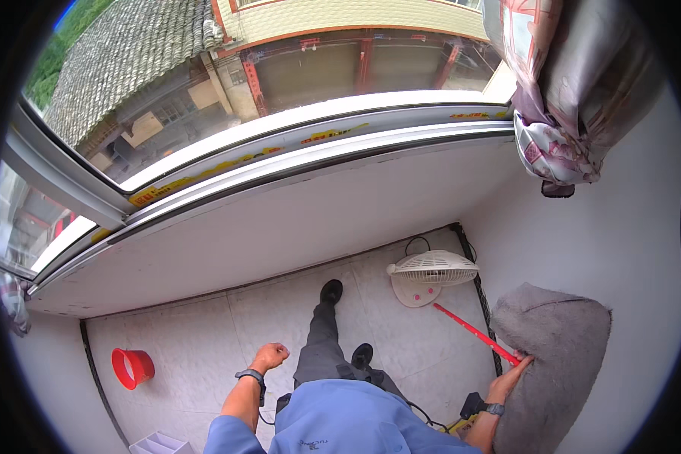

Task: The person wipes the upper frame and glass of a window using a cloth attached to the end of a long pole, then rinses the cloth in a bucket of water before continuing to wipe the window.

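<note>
My right hand is closed around a thin red stick with pale spots along it. Its far end slants down toward the white fan on the floor, ending near the fan's base; whether they touch I cannot tell. Right beside that hand is a grey plush cover, draped over something hidden. My left hand hangs over the floor in front of my body, its fingers curled in with nothing visible in them.
A red bucket stands on the floor at the left. Below it is a white box-like rack, partly cut off. Ahead, a low white wall rises to the window sill. A tied curtain hangs at upper right.
</note>
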`<act>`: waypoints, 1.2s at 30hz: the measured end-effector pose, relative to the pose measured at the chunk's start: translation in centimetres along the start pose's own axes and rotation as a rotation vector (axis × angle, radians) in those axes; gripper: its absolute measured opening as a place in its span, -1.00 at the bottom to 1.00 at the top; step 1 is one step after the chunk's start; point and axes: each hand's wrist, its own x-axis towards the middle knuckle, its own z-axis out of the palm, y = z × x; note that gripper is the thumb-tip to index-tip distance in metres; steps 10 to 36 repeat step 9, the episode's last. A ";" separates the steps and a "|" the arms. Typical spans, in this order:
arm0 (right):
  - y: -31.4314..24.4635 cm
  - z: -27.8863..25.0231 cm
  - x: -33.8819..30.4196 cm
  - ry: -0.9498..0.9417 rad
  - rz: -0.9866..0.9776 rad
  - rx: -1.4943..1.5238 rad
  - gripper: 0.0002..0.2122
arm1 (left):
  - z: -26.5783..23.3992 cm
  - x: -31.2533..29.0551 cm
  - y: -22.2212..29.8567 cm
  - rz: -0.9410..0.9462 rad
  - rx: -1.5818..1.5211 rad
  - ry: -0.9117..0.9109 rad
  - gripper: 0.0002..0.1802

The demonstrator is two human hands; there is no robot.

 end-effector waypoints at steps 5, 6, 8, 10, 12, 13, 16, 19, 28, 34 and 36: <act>1.5 3.4 -0.9 0.103 0.110 -0.198 -0.57 | -3.2 5.6 -0.6 -0.173 -0.113 -0.127 -0.75; 1.8 3.2 -0.3 0.137 0.163 -0.144 -0.57 | -3.9 6.8 0.2 -0.173 -0.119 -0.134 -0.76; 0.6 3.7 -0.1 0.172 0.236 -0.116 -0.56 | -5.3 9.2 3.4 -0.164 -0.155 -0.134 -0.78; -0.1 4.4 -0.5 0.185 0.263 -0.132 -0.54 | -5.8 10.9 4.6 -0.070 -0.133 -0.131 -0.79; -0.1 4.4 -0.5 0.185 0.263 -0.132 -0.54 | -5.8 10.9 4.6 -0.070 -0.133 -0.131 -0.79; -0.1 4.4 -0.5 0.185 0.263 -0.132 -0.54 | -5.8 10.9 4.6 -0.070 -0.133 -0.131 -0.79; -0.1 4.4 -0.5 0.185 0.263 -0.132 -0.54 | -5.8 10.9 4.6 -0.070 -0.133 -0.131 -0.79; -0.1 4.4 -0.5 0.185 0.263 -0.132 -0.54 | -5.8 10.9 4.6 -0.070 -0.133 -0.131 -0.79; -0.1 4.4 -0.5 0.185 0.263 -0.132 -0.54 | -5.8 10.9 4.6 -0.070 -0.133 -0.131 -0.79; -0.1 4.4 -0.5 0.185 0.263 -0.132 -0.54 | -5.8 10.9 4.6 -0.070 -0.133 -0.131 -0.79; -0.1 4.4 -0.5 0.185 0.263 -0.132 -0.54 | -5.8 10.9 4.6 -0.070 -0.133 -0.131 -0.79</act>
